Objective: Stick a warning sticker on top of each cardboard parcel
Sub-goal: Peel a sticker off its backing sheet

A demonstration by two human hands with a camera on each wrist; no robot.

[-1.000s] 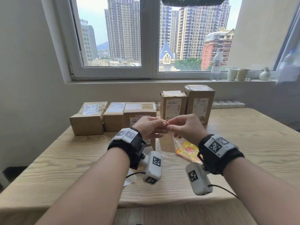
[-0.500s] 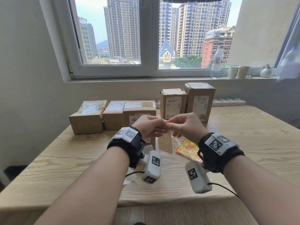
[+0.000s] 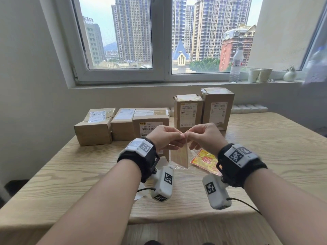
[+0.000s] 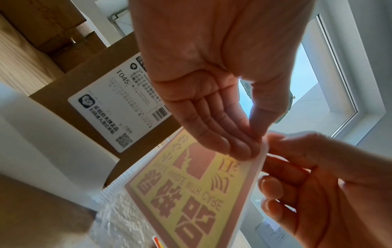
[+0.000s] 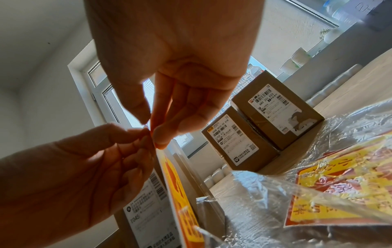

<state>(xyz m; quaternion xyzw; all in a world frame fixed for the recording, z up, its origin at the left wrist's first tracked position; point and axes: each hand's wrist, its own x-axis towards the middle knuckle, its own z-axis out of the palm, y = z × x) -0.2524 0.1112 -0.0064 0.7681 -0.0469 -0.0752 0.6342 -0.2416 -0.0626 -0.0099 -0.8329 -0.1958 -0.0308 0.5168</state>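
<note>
From the head view, the left hand (image 3: 164, 137) and the right hand (image 3: 203, 137) meet at the centre of the frame above the tabletop (image 3: 265, 147). Both pinch the top corner of one warning sticker (image 3: 179, 157), which hangs down from the fingertips, edge-on and tilted. Five cardboard parcels (image 3: 188, 110) stand in a row across the middle of the frame behind the hands, none with a warning sticker visible on its top. To the lower right of the hands lies a clear plastic bag (image 3: 205, 160) with more red-and-yellow stickers inside.

In the left wrist view the sticker fills the lower centre, its print showing through mirrored, so this is the backing side. The left fingers (image 4: 233, 144) and thumb close on its upper corner, and the right hand's fingertips (image 4: 273, 186) hold the same corner from the right edge of the frame.

In the right wrist view the sticker runs from the centre to the bottom edge as a thin sheet, with both hands nipping its top point.

It looks light, thin and floppy, likely to curl or stick to itself once peeled. Taking hold by a corner, to split film from backing, seems right; after that, holding it by the edges would keep the glue off the fingers.
</note>
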